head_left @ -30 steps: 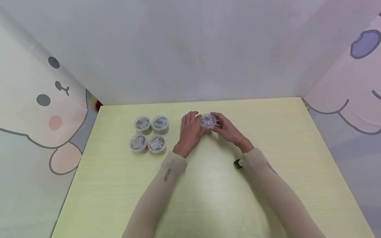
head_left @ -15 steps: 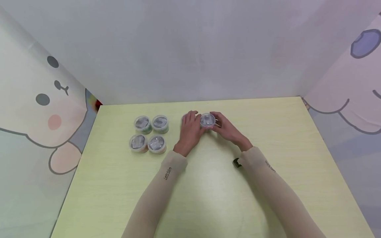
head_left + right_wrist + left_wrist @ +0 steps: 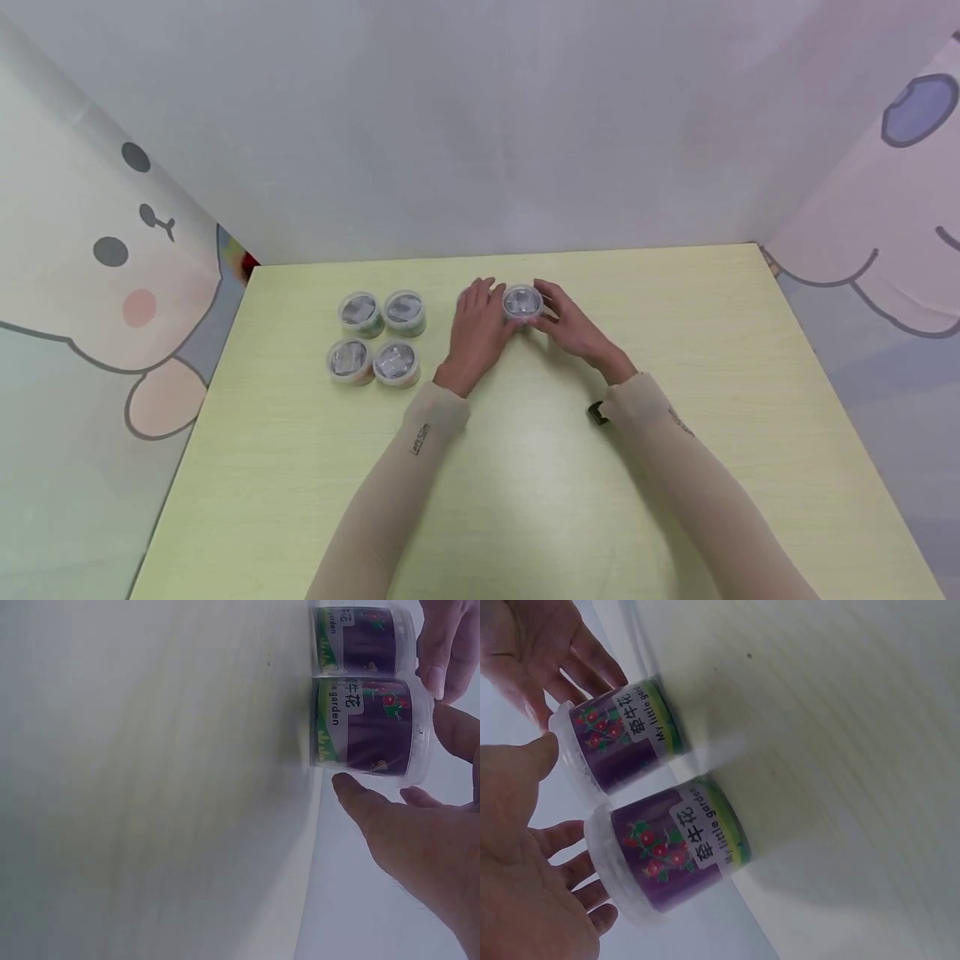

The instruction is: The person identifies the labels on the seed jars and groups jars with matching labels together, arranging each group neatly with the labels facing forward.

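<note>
Two clear-lidded plastic tubs with purple labels stand side by side near the back of the table. My left hand grips the left tub, fingers at its far side, and mostly covers it in the head view. Its thumb reaches over to the lid edge of the right tub. Around that right tub, my right hand holds thumb and fingers at its side. Both labels show red flowers and read "My little garden". In the right wrist view the left tub sits close against the other.
Several similar tubs with silvery tops form a block on the left: back-left tub, back-right tub, front-left tub, front-right tub. A small black object shows by the right cuff. A pale wall rises behind the table.
The right tub and the right hand have shifted very slightly left and toward the back. The left hand is almost still, and the tubs on the left have not moved.
</note>
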Demonstrator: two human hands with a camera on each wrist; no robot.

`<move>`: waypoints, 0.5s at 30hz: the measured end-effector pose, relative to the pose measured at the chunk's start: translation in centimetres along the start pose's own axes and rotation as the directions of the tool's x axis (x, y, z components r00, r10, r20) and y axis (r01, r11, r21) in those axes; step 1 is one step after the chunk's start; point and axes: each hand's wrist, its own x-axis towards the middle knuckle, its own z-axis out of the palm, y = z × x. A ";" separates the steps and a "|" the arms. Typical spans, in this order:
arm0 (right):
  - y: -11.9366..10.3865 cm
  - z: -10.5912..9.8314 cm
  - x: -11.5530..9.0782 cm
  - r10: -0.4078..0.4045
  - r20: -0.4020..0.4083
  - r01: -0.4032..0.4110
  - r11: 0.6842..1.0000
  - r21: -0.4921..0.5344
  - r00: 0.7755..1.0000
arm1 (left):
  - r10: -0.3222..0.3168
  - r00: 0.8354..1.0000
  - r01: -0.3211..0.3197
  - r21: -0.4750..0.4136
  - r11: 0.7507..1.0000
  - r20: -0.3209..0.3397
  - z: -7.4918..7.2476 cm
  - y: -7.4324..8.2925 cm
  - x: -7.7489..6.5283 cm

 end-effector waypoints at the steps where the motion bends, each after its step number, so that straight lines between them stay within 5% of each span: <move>1: 0.1 -0.1 -0.2 -0.012 -0.012 0.011 1.000 -0.023 1.000 | -0.004 1.000 0.004 -0.008 1.000 -0.002 0.0 -0.1 -0.2; 9: 0.3 -1.4 -3.2 -0.066 -0.128 0.027 0.958 -0.287 0.990 | -0.081 0.996 0.082 -0.036 0.996 0.020 -1.5 -1.2 -2.4; 15: -0.2 -2.6 -5.2 -0.085 -0.153 0.000 0.875 -0.483 0.985 | -0.130 0.989 0.130 0.014 0.991 0.069 -2.4 -1.6 -3.6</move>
